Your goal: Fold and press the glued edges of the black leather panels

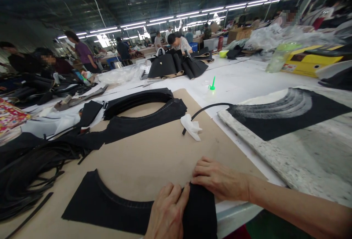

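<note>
A black fabric piece (110,209) with a curved, folded upper edge lies on the brown board (154,151) in front of me. My left hand (169,209) rests on it, with the fingertips pressed together at the curved edge. Close beside it, my right hand (217,178) has its fingers curled over the right end of the same edge. Both hands grip the black fabric there. Behind them, a white crumpled cloth (191,127) lies on the board with a thin black strip (210,106) passing by it.
Stacked curved black pieces (143,121) sit further back, black strips (24,180) at left. At right, a black piece with whitish smears (288,110) lies on a stained slab (310,158). A green-tipped bottle (212,90) stands behind. Several people work in the background.
</note>
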`<state>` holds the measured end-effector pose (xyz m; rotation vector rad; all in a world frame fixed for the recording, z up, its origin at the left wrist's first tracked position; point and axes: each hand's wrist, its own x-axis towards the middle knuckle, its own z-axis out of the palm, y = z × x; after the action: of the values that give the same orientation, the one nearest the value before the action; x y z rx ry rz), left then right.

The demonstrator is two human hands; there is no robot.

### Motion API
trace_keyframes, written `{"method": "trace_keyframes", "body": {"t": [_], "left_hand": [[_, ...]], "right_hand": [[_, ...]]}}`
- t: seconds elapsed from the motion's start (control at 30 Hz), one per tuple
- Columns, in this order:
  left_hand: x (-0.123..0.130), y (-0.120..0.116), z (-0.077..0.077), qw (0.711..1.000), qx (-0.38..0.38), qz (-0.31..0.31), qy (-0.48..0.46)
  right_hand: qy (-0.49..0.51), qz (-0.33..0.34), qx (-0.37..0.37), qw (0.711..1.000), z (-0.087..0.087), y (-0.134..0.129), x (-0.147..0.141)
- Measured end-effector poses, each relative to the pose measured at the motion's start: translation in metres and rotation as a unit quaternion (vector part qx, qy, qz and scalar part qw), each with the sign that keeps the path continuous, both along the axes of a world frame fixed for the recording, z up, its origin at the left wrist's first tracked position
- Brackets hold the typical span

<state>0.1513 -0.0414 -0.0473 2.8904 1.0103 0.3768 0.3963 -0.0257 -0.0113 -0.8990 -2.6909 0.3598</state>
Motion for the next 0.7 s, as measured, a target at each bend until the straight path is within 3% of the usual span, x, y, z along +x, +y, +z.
{"method": "trace_keyframes", "body": {"t": [0.27, 0.47, 0.6, 0.7], "left_hand": [[0.000, 0.002, 0.001, 0.997, 0.058, -0.037, 0.028], [0.004, 0.001, -0.001, 0.995, 0.104, -0.003, 0.014], [0.005, 0.003, -0.001, 0.992, 0.122, -0.025, 0.002], [0.005, 0.002, -0.003, 0.992, 0.125, -0.006, -0.001]], "right_hand": [[0.006, -0.010, -0.003, 1.000, -0.001, -0.001, 0.007], [0.013, -0.053, -0.029, 0.998, 0.003, -0.004, 0.011], [0.000, -0.071, -0.013, 0.997, 0.007, -0.012, 0.000], [-0.013, -0.091, 0.002, 0.996, 0.009, -0.020, -0.012]]}}
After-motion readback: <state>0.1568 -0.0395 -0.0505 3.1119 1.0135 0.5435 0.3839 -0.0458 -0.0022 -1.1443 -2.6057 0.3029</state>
